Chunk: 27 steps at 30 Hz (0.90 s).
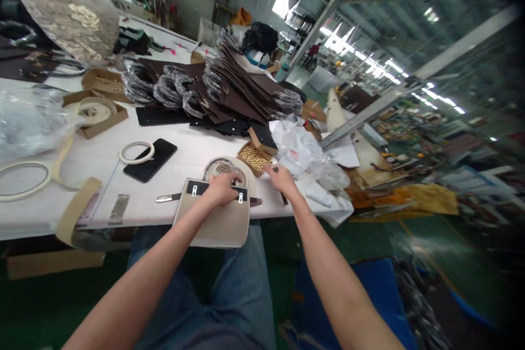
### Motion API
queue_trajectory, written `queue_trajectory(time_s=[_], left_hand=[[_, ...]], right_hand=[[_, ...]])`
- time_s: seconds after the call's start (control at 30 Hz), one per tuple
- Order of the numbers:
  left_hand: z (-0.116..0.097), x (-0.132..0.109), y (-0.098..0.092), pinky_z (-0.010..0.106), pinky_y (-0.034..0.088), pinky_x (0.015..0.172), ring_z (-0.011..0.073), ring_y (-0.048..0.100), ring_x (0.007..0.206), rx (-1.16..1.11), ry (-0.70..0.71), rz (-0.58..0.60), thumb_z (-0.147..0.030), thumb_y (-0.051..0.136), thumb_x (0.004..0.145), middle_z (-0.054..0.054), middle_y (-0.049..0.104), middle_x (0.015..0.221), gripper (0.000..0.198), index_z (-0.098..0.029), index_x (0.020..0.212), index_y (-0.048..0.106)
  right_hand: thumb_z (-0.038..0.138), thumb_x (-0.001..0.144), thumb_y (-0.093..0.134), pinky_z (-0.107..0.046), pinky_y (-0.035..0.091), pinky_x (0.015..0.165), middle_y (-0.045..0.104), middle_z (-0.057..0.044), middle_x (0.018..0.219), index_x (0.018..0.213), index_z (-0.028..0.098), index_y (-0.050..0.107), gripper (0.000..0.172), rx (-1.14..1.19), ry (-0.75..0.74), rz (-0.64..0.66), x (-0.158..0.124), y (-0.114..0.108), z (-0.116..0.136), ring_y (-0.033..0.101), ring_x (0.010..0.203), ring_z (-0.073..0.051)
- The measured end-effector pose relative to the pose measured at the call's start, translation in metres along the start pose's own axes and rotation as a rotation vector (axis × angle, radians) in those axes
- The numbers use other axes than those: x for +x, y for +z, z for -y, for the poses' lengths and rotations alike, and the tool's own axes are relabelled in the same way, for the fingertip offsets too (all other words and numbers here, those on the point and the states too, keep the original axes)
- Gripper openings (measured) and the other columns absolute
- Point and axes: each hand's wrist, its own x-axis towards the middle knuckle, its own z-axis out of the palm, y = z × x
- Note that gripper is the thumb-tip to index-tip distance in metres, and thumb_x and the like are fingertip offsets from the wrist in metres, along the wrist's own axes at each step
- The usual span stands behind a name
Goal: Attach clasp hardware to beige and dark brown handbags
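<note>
A beige bag panel (217,224) with a black strip along its top and two small white-framed fittings lies over the table's front edge, partly above my lap. My left hand (223,188) grips its top edge, fingers bent over the black strip beside a plastic-wrapped round handle (213,167). A dark strap with a wrapped metal end (168,198) sticks out on the left. My right hand (282,179) is closed at the near right corner of a small carton of gold-coloured metal pieces (253,158); what its fingertips hold is too small to tell. Below it a narrow dark piece (284,198) shows.
A tape roll (138,152) rests on a black phone (151,161) to the left. Behind are stacked dark brown bag pieces (241,82) with wrapped handles. Crumpled clear plastic bags (305,150) lie on the right, and a large bag of small parts (77,22) stands at far left.
</note>
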Motion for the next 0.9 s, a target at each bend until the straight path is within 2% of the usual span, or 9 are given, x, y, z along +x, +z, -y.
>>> queue_trajectory(time_s=[0.13, 0.2, 0.3, 0.37, 0.43, 0.57, 0.73, 0.8, 0.9], left_hand=[[0.000, -0.004, 0.001, 0.057, 0.041, 0.122, 0.0348, 0.074, 0.118, -0.044, 0.010, -0.073, -0.011, 0.080, 0.083, 0.007, 0.083, 0.113, 0.051, -0.027, 0.132, 0.082], [0.002, -0.009, 0.004, 0.057, 0.041, 0.122, 0.0349, 0.073, 0.120, -0.062, 0.033, -0.158, -0.012, 0.084, 0.083, 0.008, 0.082, 0.119, 0.049, -0.026, 0.130, 0.084], [0.004, -0.019, 0.014, 0.060, 0.040, 0.121, 0.0360, 0.068, 0.127, -0.042, 0.094, -0.330, -0.013, 0.088, 0.083, 0.009, 0.078, 0.127, 0.038, -0.027, 0.119, 0.086], [0.003, -0.028, 0.021, 0.059, 0.041, 0.121, 0.0351, 0.065, 0.130, -0.028, 0.169, -0.436, -0.013, 0.086, 0.087, 0.008, 0.076, 0.130, 0.031, -0.027, 0.114, 0.085], [0.000, -0.040, 0.028, 0.055, 0.043, 0.121, 0.0334, 0.064, 0.133, -0.014, 0.267, -0.499, -0.012, 0.080, 0.092, 0.009, 0.074, 0.132, 0.026, -0.027, 0.114, 0.081], [0.004, -0.076, 0.026, 0.051, 0.049, 0.120, 0.0313, 0.065, 0.135, 0.019, 0.385, -0.588, -0.019, 0.067, 0.105, 0.010, 0.072, 0.138, 0.016, -0.028, 0.114, 0.077], [0.054, -0.111, -0.005, 0.055, 0.056, 0.112, 0.0353, 0.067, 0.127, -0.083, -0.031, -0.909, -0.043, 0.073, 0.103, 0.016, 0.071, 0.137, 0.036, -0.023, 0.132, 0.069], [0.075, -0.115, -0.016, 0.050, 0.060, 0.100, 0.0334, 0.072, 0.113, -0.174, -0.134, -0.813, -0.052, 0.074, 0.100, 0.015, 0.075, 0.127, 0.047, -0.019, 0.134, 0.069], [0.082, -0.120, -0.028, 0.041, 0.058, 0.090, 0.0278, 0.072, 0.096, -0.171, -0.083, -0.601, -0.055, 0.067, 0.104, 0.009, 0.078, 0.104, 0.040, -0.019, 0.116, 0.077]], right_hand=[[0.083, 0.104, 0.058, -0.042, 0.052, 0.091, 0.075, -0.017, 0.108, 0.102, 0.022, 0.071, 0.062, -0.357, -0.257, -0.153, -0.005, 0.003, -0.019, 0.069, 0.103, -0.035], [0.080, 0.108, 0.055, -0.047, 0.051, 0.103, 0.072, -0.021, 0.125, 0.123, 0.019, 0.071, 0.065, -0.311, -0.342, -0.358, -0.027, 0.008, -0.018, 0.066, 0.117, -0.037], [0.070, 0.113, 0.053, -0.046, 0.055, 0.100, 0.071, -0.016, 0.117, 0.129, 0.020, 0.070, 0.055, -0.084, -0.301, -0.546, -0.078, 0.025, -0.009, 0.066, 0.106, -0.032], [0.067, 0.110, 0.064, -0.043, 0.059, 0.090, 0.070, -0.011, 0.111, 0.127, 0.024, 0.073, 0.047, 0.070, -0.267, -0.374, -0.110, 0.042, -0.001, 0.068, 0.095, -0.029], [0.062, 0.104, 0.078, -0.043, 0.062, 0.091, 0.070, -0.011, 0.119, 0.135, 0.028, 0.073, 0.046, 0.193, -0.303, -0.166, -0.127, 0.057, 0.007, 0.070, 0.103, -0.030], [0.049, 0.094, 0.089, -0.044, 0.062, 0.094, 0.069, -0.009, 0.121, 0.120, 0.028, 0.075, 0.037, 0.320, -0.357, -0.001, -0.122, 0.062, 0.018, 0.070, 0.109, -0.031], [0.041, 0.090, 0.091, -0.038, 0.053, 0.086, 0.071, -0.001, 0.102, 0.106, 0.026, 0.067, 0.032, 0.295, -0.370, 0.088, -0.109, 0.050, 0.021, 0.066, 0.095, -0.026], [0.041, 0.094, 0.088, -0.035, 0.051, 0.082, 0.069, 0.000, 0.096, 0.104, 0.026, 0.064, 0.030, 0.381, -0.375, 0.147, -0.111, 0.050, 0.021, 0.065, 0.090, -0.024], [0.043, 0.096, 0.086, -0.033, 0.050, 0.083, 0.067, 0.001, 0.094, 0.100, 0.026, 0.060, 0.032, 0.531, -0.377, 0.133, -0.114, 0.053, 0.018, 0.063, 0.090, -0.022]])
